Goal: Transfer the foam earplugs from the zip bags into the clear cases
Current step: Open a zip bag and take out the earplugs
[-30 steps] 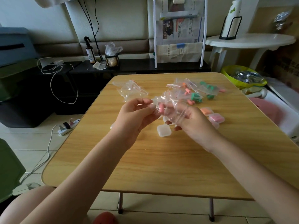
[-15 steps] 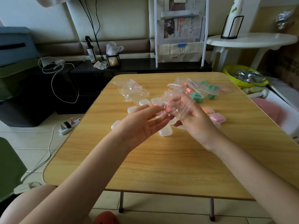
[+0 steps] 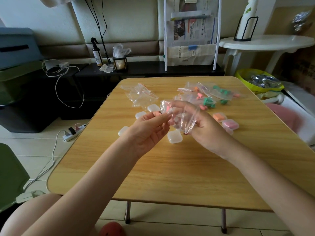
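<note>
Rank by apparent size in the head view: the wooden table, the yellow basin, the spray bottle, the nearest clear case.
1. wooden table
2. yellow basin
3. spray bottle
4. clear case

The bottle stands farther from the camera than the case, so the last two are unsure.

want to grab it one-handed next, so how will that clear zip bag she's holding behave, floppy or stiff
Probably floppy: the zip bag is thin clear film, creased and draped over the fingers of the right hand. Likely very light, holding what looks like one pink earplug. The film may be slippery, which could be why the left hand helps.
</note>
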Demonstrator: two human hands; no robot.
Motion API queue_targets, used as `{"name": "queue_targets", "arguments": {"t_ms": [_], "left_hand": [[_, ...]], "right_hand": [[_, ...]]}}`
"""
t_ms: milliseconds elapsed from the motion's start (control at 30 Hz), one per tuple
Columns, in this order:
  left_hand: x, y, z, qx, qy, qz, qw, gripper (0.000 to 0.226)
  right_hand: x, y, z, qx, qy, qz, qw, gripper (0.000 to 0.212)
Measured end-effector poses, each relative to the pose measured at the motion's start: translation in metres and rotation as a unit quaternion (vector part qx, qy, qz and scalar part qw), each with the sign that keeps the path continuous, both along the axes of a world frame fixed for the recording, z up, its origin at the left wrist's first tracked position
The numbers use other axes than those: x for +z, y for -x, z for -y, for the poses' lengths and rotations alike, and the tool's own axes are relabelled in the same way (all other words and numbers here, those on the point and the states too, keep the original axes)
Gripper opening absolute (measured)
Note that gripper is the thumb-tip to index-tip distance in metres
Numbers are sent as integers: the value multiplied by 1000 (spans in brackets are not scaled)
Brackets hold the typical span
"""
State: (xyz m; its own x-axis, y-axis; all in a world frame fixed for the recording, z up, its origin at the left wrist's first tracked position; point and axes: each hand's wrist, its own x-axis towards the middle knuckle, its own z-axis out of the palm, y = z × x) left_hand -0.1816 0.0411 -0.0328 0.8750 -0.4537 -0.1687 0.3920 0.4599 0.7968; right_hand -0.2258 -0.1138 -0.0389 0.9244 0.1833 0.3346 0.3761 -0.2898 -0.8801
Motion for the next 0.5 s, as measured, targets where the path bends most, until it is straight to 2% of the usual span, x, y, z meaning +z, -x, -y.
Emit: {"name": "queue_targets", "arguments": {"t_ms": [100, 233, 367, 500], "left_hand": [[-1, 1, 2, 5, 2, 8, 1000, 18], [1, 0, 0, 11, 2, 21, 1000, 19], [0, 1, -1, 24, 16, 30, 999, 14], [0, 4, 1, 22, 27, 31, 999, 10]], "right_hand": [[2, 0, -1, -9, -3, 0, 1000, 19], [5, 0, 0, -20, 5, 15, 1000, 20], [5, 0, 3, -13, 5, -1, 1000, 31], [-1, -1, 1, -27, 2, -9, 1000, 27]]}}
